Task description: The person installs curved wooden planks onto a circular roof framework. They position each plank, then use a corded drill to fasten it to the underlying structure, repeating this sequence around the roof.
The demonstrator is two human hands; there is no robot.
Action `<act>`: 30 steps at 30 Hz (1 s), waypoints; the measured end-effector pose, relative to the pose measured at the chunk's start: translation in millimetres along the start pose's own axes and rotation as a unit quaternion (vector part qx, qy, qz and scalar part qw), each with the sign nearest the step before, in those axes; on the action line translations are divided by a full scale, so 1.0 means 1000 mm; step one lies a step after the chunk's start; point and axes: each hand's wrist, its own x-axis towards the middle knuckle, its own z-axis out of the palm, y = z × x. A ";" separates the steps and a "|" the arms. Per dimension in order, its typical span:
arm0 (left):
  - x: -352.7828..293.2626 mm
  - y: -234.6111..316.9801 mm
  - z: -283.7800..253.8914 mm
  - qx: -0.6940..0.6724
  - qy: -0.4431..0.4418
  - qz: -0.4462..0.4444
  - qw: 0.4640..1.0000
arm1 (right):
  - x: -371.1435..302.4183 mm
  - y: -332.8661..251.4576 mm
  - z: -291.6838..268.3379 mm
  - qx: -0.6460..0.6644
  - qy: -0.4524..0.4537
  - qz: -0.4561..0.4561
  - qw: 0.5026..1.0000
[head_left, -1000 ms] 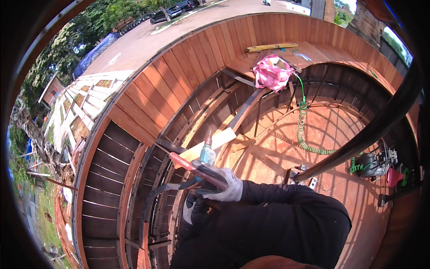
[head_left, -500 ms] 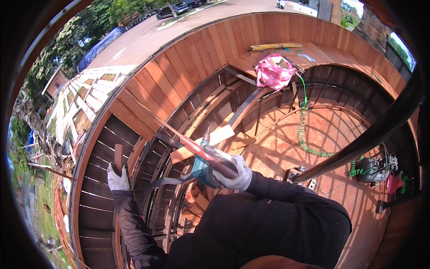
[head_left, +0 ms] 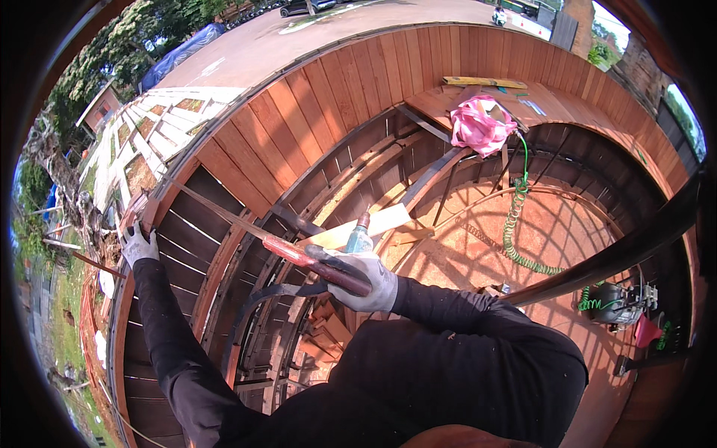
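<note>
My left hand (head_left: 140, 246), in a grey-white glove, is at the outer rim of the curved wooden wall. Its fingers are closed on the lower end of a short reddish wooden block (head_left: 134, 207), partly hidden by the glove. My gloved right hand (head_left: 367, 282) grips a teal power drill (head_left: 360, 237), its chuck directed away from me. In the same grip lies a long tool with a red and dark handle (head_left: 299, 254); a thin straight length runs from it toward the left rim. A pale board (head_left: 388, 220) lies just beyond the drill.
Curved reddish planks (head_left: 284, 134) cap the wall, leaving dark open framing (head_left: 172, 280) near my left arm. A pink bag (head_left: 482, 127) sits on the ledge with a yellow level (head_left: 484, 82). A coiled green hose (head_left: 515, 224) leads toward a compressor (head_left: 616, 295). A dark pole (head_left: 612, 243) crosses at right.
My left hand has moved left with the wooden block, from over the open framing to the outer rim. My right hand has shifted slightly left with the drill and long tool.
</note>
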 end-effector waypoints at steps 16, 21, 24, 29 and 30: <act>0.022 0.017 0.011 -0.029 -0.002 -0.093 0.995 | 0.109 0.018 0.081 0.022 0.053 -0.080 0.995; 0.019 0.015 0.009 -0.080 0.032 -0.113 0.990 | 0.118 0.032 0.111 0.073 0.051 -0.045 0.995; 0.017 0.013 0.008 -0.088 0.020 -0.123 0.988 | 0.120 0.039 0.121 0.088 0.025 -0.029 0.995; 0.019 0.010 0.001 -0.119 -0.015 -0.116 0.986 | 0.116 0.043 0.129 0.097 0.008 -0.043 0.994; 0.018 0.010 0.001 -0.118 -0.027 -0.116 0.986 | 0.116 0.043 0.130 0.103 -0.002 -0.029 0.994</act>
